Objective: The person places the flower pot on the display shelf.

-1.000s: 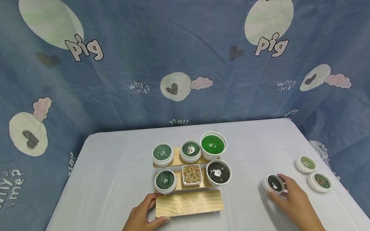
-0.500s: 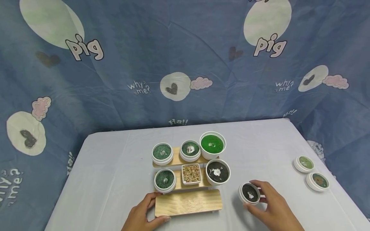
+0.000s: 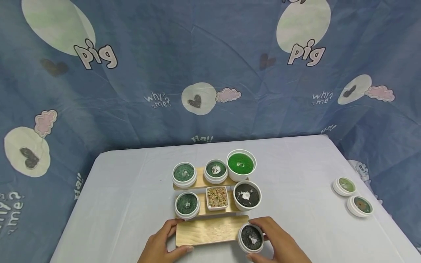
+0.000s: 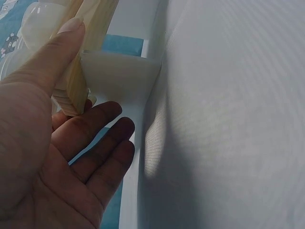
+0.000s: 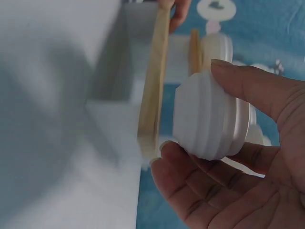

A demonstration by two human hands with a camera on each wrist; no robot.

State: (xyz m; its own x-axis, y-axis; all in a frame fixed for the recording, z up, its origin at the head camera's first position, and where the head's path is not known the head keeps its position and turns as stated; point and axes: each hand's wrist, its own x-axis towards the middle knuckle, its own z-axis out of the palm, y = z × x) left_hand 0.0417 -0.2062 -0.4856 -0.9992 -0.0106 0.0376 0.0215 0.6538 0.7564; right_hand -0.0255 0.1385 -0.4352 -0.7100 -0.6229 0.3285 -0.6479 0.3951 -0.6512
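A small round white pot with dark filling and a white patch (image 3: pixel 251 237) is gripped between the thumb and fingers of my right hand (image 3: pixel 277 241). In the right wrist view the pot (image 5: pixel 209 117) hangs just above the board, with a gap between them. My left hand (image 3: pixel 164 241) pinches the left end of the lowest wooden step (image 3: pixel 210 231) of a tiered stand. The left wrist view shows the thumb over the board (image 4: pixel 71 93), a finger beneath it, and a whitish support (image 4: pixel 119 74) under the step.
On the two upper steps stand dark green pots (image 3: pixel 187 204), a square dish of brownish bits (image 3: pixel 217 197), a black-filled cup (image 3: pixel 247 196) and a bright green cup (image 3: pixel 241 164). Two more pots (image 3: pixel 360 206) sit at the table's right edge. A blue cloth (image 3: pixel 131 91) hangs behind.
My right hand has carried the dark-filled pot leftward from the right side of the table to the right end of the lowest step. The left hand has stayed on the step.
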